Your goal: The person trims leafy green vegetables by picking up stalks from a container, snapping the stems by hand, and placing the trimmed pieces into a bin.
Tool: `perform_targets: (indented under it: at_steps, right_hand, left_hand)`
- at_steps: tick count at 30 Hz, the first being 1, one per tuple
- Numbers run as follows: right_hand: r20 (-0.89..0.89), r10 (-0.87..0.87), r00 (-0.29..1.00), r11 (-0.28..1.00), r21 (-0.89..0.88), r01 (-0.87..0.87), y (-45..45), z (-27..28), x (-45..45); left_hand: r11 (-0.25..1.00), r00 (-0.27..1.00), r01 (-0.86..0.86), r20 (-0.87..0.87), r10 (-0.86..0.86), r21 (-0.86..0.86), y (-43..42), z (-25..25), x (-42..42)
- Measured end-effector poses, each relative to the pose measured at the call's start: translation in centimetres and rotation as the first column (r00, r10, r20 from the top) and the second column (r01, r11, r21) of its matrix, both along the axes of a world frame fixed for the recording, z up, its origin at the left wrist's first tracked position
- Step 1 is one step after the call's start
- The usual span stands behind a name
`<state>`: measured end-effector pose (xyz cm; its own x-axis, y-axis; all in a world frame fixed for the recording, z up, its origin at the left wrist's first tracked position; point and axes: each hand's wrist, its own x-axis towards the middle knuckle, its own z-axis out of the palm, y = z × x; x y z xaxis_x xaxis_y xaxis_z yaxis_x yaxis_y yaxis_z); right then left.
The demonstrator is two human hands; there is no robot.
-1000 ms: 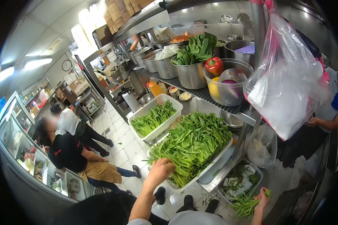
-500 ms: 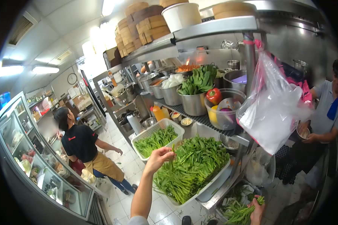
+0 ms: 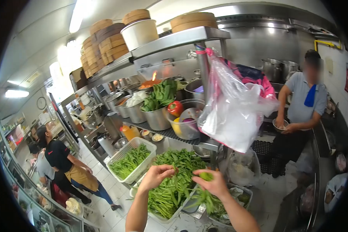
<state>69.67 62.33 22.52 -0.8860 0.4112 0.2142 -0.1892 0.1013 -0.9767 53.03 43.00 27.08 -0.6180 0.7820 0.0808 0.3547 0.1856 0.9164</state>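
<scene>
My left hand (image 3: pixel 158 176) is pinched over the large tray of leafy green stems (image 3: pixel 170 193), with a thin green piece between thumb and fingers. Close by on the right, my right hand (image 3: pixel 212 181) is wrapped round a bunch of greens (image 3: pixel 209 200) whose leaves hang down over the tray's right edge. Behind the large tray stands a white slotted basket (image 3: pixel 122 179) with more greens. Below my right hand a bin (image 3: pixel 246 190) with leafy scraps is partly hidden by my forearm.
Above hangs a shelf with metal pots (image 3: pixel 157 119) and a clear tub of vegetables (image 3: pixel 191 133). A plastic bag (image 3: pixel 236 112) hangs from its post. A person with a bowl (image 3: pixel 303 104) stands right; others stand left by a glass-door fridge (image 3: pixel 15 174).
The view has turned to the right. My right hand has come up from over the bin with its bunch, close to my left hand. My left hand has risen from the tray pinching a piece.
</scene>
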Motion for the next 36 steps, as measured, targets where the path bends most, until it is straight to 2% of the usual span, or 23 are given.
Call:
perform_targets:
  at_steps: [2,3,4,6,8,10,11,14,16,17,19,21,22,23,24,25,26,27,29,32,34,35,36]
  right_hand:
    - [0.009,0.059,0.998,0.998,-0.004,-0.059,-1.2,1.9,-2.2]
    - [0.020,0.053,0.998,0.995,0.082,-0.054,-1.5,1.9,-3.2]
    - [0.002,0.014,1.000,0.990,0.141,-0.015,-1.8,1.2,-4.1]
    - [-0.186,-0.024,0.982,0.980,0.189,0.060,-2.2,-1.9,-6.5]
    - [-0.193,0.036,0.981,0.991,0.130,-0.011,-3.1,-1.7,-6.9]
    - [-0.206,-0.027,0.978,0.988,0.141,0.058,-4.3,-2.3,-8.0]
    - [-0.090,0.058,0.994,0.996,0.073,-0.051,-4.4,-0.9,-7.6]
    - [-0.154,0.086,0.984,0.995,-0.026,-0.091,-5.0,0.1,-7.6]
    - [-0.114,0.072,0.991,0.996,-0.045,-0.078,-4.5,0.9,-7.3]
    - [-0.093,0.070,0.993,0.996,-0.055,-0.075,-4.4,1.3,-7.1]
    - [-0.100,0.098,0.990,0.995,0.044,-0.094,-3.8,2.5,-6.5]
    - [-0.086,0.115,0.990,0.978,0.183,-0.098,-3.2,3.5,-6.4]
    - [-0.135,0.100,0.986,0.967,0.248,-0.064,-3.4,3.2,-7.3]
    - [-0.178,0.091,0.980,0.952,0.305,-0.033,-3.9,2.3,-8.3]
    - [-0.217,0.083,0.973,0.934,0.358,0.000,-4.6,1.6,-9.1]
    - [-0.138,0.133,0.981,0.936,0.342,-0.079,-5.3,4.1,-7.6]
    - [-0.119,0.131,0.984,0.942,0.324,-0.087,-6.0,3.8,-8.0]
    - [-0.097,0.130,0.987,0.945,0.312,-0.093,-6.7,3.1,-8.5]
    - [-0.102,0.127,0.987,0.953,0.287,-0.093,-7.9,1.8,-9.4]
    - [-0.265,0.032,0.964,0.955,0.294,0.049,-9.1,0.3,-9.0]
    - [-0.130,-0.069,0.989,0.998,-0.003,0.069,-9.6,2.1,-5.8]
    - [-0.170,-0.121,0.978,0.988,-0.117,0.102,-9.4,1.5,-4.7]
    - [-0.201,-0.172,0.964,0.965,-0.233,0.124,-9.1,0.7,-4.0]
  left_hand:
    - [0.998,0.995,0.035,-0.097,-0.039,-0.044,0.7,0.0,0.9]
    - [0.993,0.968,-0.020,-0.252,-0.011,-0.120,0.8,-0.2,1.2]
    - [0.988,0.952,-0.042,-0.306,-0.006,-0.148,0.9,0.2,1.5]
    - [0.976,0.915,-0.077,-0.404,-0.011,-0.201,0.2,1.2,2.2]
    - [0.979,0.939,-0.116,-0.340,0.053,-0.167,-0.9,1.4,2.1]
    - [0.988,0.984,-0.129,-0.137,0.116,-0.088,-2.0,0.6,0.9]
    - [0.982,0.975,-0.176,-0.146,0.164,-0.072,-2.8,0.4,0.4]
    - [0.964,0.952,-0.263,-0.151,0.266,0.041,-4.9,-0.9,-2.3]
    - [0.944,0.928,-0.324,-0.215,0.305,-0.062,-5.7,-1.3,-3.4]
    - [0.952,0.879,-0.271,-0.439,0.185,-0.142,-6.5,-2.1,-3.9]
    - [0.926,0.620,-0.229,-0.779,-0.099,-0.300,-7.5,-3.2,-5.0]
    - [0.983,0.929,-0.159,-0.350,0.117,-0.093,-6.3,-2.3,-4.7]
    - [0.987,0.985,-0.162,-0.065,0.162,0.004,-6.0,-2.1,-4.7]
    - [0.993,0.998,-0.044,0.043,0.039,0.112,-6.0,-2.1,-5.3]
    - [0.997,0.999,0.024,-0.031,-0.022,0.076,-5.7,-1.2,-4.6]
    - [0.995,0.991,0.091,-0.102,-0.087,0.036,-4.9,0.7,-2.9]
    - [0.987,0.973,0.159,-0.171,-0.157,0.000,-4.6,2.0,-2.0]
    - [0.965,0.964,0.261,-0.038,-0.262,-0.034,-4.8,2.4,-2.3]
    - [0.968,0.968,0.243,-0.048,-0.247,-0.066,-5.6,1.5,-3.6]
    - [0.963,0.957,0.239,-0.135,-0.255,-0.125,-6.9,-0.3,-6.4]
    - [0.959,0.951,0.233,-0.170,-0.259,-0.159,-7.8,-1.3,-7.7]
    - [0.943,0.957,0.204,-0.150,-0.249,-0.263,-8.1,-1.4,-8.1]
    - [0.954,0.920,0.186,-0.298,-0.253,-0.235,-8.1,-2.0,-8.7]
